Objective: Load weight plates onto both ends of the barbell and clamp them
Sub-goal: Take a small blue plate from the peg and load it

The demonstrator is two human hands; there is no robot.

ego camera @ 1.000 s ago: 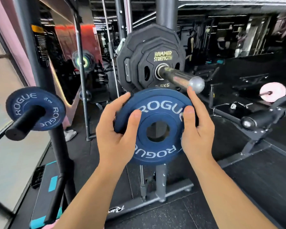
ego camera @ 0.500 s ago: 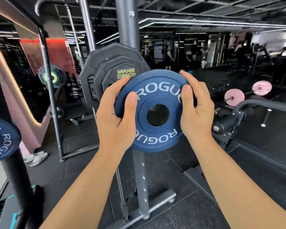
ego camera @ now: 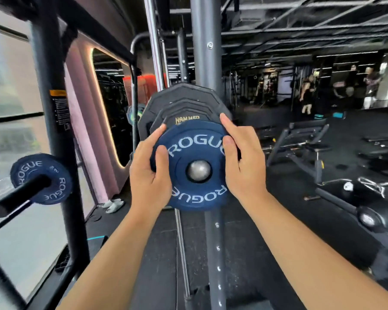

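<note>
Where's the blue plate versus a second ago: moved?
Yes. The blue plate rose from below the barbell end; its hole now frames that end.

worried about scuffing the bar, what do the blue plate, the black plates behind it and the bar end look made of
The blue plate looks rubber or urethane coated, matte with pale lettering. The black plates look likely rubber or urethane too, dull with moulded ridges; core hidden. The bar end looks bare metal, probably steel, silvery with a soft shine.
</note>
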